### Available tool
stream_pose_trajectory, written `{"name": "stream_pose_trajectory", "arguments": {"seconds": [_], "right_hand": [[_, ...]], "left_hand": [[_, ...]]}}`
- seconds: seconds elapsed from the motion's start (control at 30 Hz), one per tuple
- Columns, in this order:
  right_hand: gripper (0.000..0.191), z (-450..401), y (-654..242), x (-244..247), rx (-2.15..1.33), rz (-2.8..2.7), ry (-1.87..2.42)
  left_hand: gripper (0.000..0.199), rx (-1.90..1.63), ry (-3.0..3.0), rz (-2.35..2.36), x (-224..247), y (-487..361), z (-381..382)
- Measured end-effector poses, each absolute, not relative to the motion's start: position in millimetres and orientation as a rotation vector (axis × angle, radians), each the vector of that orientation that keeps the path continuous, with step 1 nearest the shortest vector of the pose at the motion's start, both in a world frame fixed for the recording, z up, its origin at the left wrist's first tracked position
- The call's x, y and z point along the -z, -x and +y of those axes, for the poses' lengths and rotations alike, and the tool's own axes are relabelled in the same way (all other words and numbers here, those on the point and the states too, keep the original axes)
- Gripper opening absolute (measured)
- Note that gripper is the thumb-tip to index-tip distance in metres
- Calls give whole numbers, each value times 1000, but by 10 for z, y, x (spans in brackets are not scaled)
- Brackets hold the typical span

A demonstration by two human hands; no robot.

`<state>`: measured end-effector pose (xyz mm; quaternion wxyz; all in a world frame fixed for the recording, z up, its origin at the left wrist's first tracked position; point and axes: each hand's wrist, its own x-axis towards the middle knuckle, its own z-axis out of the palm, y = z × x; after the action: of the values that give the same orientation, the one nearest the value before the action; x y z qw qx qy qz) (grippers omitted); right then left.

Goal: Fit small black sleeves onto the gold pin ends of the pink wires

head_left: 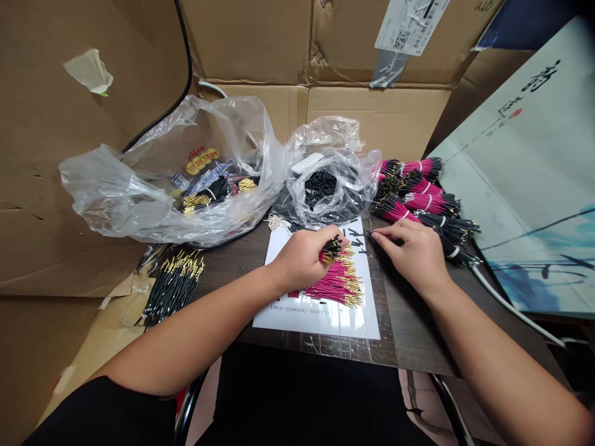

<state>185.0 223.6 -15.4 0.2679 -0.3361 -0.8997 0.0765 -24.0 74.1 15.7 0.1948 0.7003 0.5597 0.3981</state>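
Over the white sheet (pixel 320 324), the left hand (pixel 302 257) wraps its fingers around a wire bunch (pixel 331 249); just right of the sheet, the right hand's (pixel 413 251) fingers seemingly pinch a small black piece (pixel 369 232). Picking up pieces looks underway; next calls for steady, precise alignment.

Left hand (pixel 302 259) hides most of its gripped bundle of black, gold-tipped wires (pixel 331 249); tiny dark piece (pixel 369 233) pinched in right hand (pixel 416 255), too small to identify; code ending on white paper sheet (pixel 360 325) illegible; white barcode label (pixel 411 26) cut by top edge, print unreadable; black sleeve (pixel 106 415) cut off at bottom.
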Motion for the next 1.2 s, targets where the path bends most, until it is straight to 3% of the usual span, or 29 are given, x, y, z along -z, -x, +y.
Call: {"name": "stream_pose_trajectory", "arguments": {"seconds": [0.43, 0.7, 0.97, 1.2], "right_hand": [[18, 2202, -1726, 187, 187, -2561, 952], [6, 1751, -1691, -112, -343, -2338, 545], [12, 1538, -1652, -129, -436, -2343, 422], [24, 1484, -1682, -173, -650, -2225, 454]], "left_hand": [[20, -1125, -2028, 1505, -118, 200, 710], [19, -1044, -2033, 1549, -128, 176, 706], [22, -884, -2095, 1585, -100, 183, 730], [10, -1163, -2029, 1479, -145, 132, 711]]}}
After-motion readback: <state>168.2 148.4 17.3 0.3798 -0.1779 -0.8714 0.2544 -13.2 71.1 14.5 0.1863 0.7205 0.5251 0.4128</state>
